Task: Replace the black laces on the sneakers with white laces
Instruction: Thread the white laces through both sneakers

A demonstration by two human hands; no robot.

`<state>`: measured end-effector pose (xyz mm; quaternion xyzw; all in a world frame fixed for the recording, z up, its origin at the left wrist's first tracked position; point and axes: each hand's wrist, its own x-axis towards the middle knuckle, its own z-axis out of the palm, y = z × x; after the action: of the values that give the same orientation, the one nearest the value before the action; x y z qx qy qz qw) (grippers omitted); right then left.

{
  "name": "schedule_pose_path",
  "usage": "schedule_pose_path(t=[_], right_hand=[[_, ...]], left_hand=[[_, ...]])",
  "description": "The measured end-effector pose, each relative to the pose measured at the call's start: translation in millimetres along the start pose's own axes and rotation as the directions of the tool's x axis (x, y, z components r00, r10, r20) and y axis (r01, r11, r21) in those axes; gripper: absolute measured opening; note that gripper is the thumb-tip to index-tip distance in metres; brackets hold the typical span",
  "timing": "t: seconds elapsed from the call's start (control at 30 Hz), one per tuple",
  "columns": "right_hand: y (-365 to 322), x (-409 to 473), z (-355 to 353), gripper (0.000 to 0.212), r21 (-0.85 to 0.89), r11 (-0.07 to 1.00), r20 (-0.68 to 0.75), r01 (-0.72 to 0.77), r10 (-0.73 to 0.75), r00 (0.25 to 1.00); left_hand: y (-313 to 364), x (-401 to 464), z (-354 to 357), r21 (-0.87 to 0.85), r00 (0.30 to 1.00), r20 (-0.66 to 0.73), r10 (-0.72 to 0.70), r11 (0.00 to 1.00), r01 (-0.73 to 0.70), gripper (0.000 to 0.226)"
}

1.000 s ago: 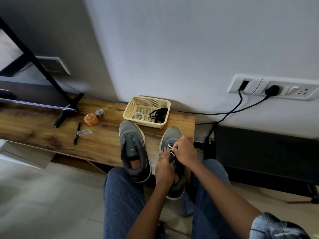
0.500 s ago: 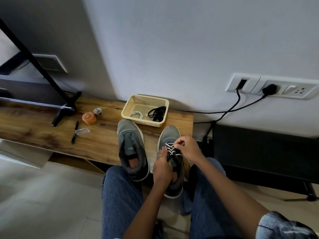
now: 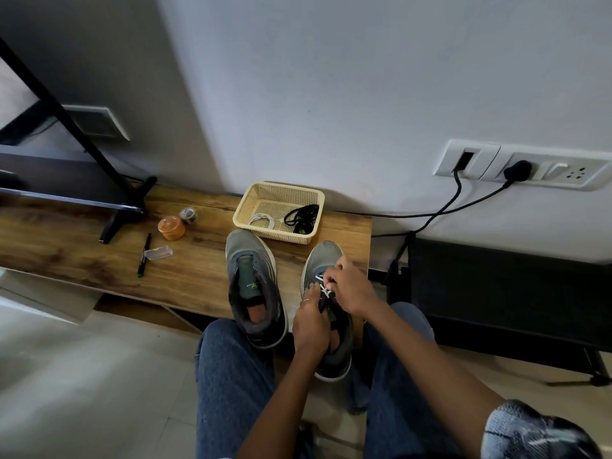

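Two grey sneakers stand on the wooden bench (image 3: 82,256). The left sneaker (image 3: 253,286) has no lace in it. The right sneaker (image 3: 323,260) carries a white lace (image 3: 322,286) crossed through its eyelets. My right hand (image 3: 351,288) pinches that lace over the tongue. My left hand (image 3: 309,323) grips the sneaker's left side by the collar. A yellow basket (image 3: 265,193) behind the shoes holds a coiled white lace (image 3: 261,220) and a bundle of black laces (image 3: 303,217).
An orange lidded jar (image 3: 171,227), a small tin (image 3: 188,215), a black pen (image 3: 144,255) and a clear plastic case (image 3: 159,252) lie on the bench to the left. A black stand foot (image 3: 126,210) rests further left. Black cables (image 3: 440,210) run from the wall sockets.
My right hand has shifted on the white lace, first drawing right, then back over the tongue. The left hand stays on the sneaker's side. The view has dropped slightly.
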<state>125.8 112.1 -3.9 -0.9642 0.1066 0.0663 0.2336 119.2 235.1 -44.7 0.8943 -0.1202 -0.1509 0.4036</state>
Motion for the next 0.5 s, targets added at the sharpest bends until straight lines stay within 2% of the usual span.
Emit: schedule_pose_path(t=[0.13, 0.27, 0.5], right_hand=[[2, -4, -1, 0.006, 0.088, 0.996, -0.021, -0.006, 0.008, 1.000], [-3, -10, -4, 0.006, 0.227, 0.971, -0.092, -0.071, 0.094, 0.991], [-16, -20, 4, 0.017, 0.112, 0.990, -0.113, -0.089, 0.102, 0.988]], left_hand=[[1, 1, -1, 0.005, 1.000, 0.009, 0.009, 1.000, -0.009, 0.054], [-2, 2, 0, -0.039, 1.000, 0.004, -0.004, 0.999, 0.004, 0.052], [-15, 0, -1, -0.081, 0.996, 0.071, 0.049, 0.996, -0.043, 0.053]])
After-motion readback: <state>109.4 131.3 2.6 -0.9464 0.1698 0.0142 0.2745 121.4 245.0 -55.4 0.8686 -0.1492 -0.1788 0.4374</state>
